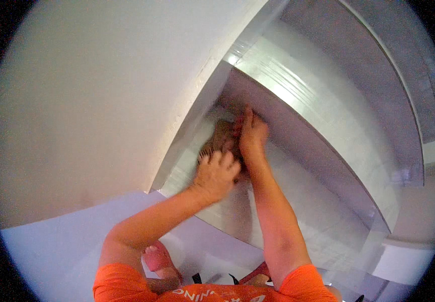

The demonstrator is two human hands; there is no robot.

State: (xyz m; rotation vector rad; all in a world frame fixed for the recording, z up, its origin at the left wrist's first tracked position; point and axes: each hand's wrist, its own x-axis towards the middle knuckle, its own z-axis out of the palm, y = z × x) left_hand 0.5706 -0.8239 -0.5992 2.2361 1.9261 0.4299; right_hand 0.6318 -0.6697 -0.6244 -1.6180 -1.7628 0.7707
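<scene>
Both my hands are on a brown, soft-looking cloth (223,135) that lies on a pale, glossy stair tread. Dark stripes or fringe show at its near left edge; the blur hides its exact kind. My left hand (218,173) presses down on the cloth's near end with bent fingers. My right hand (252,135) is at its far right side, next to the riser, with the thumb raised and the fingers curled in at the cloth. Part of the cloth is hidden under my hands.
A broad pale wall (96,110) rises on the left, ending in a rough edge. More steps climb to the right, with a grey riser (308,131) and a shiny tread (298,85). Below are my feet in red footwear (158,257) on a pale bluish floor.
</scene>
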